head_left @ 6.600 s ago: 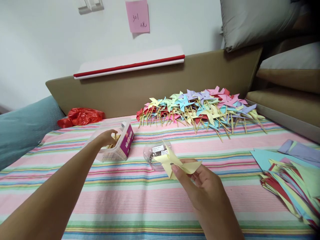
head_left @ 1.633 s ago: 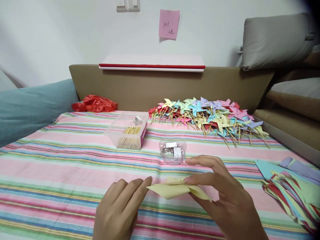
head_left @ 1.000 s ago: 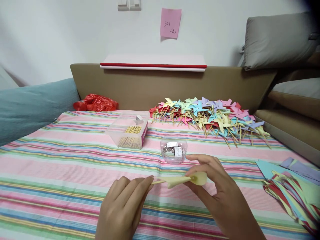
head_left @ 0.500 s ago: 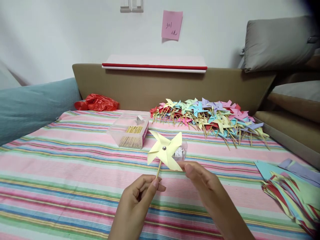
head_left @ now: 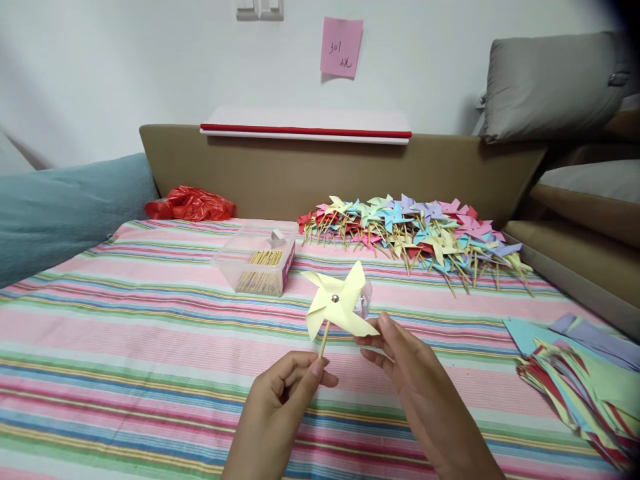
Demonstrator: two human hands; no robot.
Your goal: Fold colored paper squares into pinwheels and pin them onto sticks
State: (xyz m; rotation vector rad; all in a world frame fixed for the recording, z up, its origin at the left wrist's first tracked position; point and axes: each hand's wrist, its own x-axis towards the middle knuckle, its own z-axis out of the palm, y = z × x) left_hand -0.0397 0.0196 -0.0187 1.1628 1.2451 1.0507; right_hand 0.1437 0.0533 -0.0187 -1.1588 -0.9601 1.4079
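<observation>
A pale yellow paper pinwheel [head_left: 334,310] with a silver pin at its centre stands nearly upright before me. Its thin wooden stick is pinched between the thumb and fingers of my left hand [head_left: 287,393]. My right hand [head_left: 407,373] is at the pinwheel's lower right blade, fingers apart and half curled; the blade tip overlaps the fingers, and whether they press on it is hard to tell. Partly hidden behind the pinwheel is a small clear plastic bag or tub [head_left: 365,299] with shiny bits inside.
A clear plastic box [head_left: 227,263] of wooden sticks stands left of centre. Finished pinwheels [head_left: 430,230] in many colours lie heaped at the back right. Coloured paper sheets [head_left: 580,387] are piled at right. A red plastic bag [head_left: 195,203] rests at back left on the striped cloth [head_left: 125,347].
The pinwheel and my left hand have shifted slightly right, and the blades have turned a little. My right hand's fingers have spread and curled beside the blade tip.
</observation>
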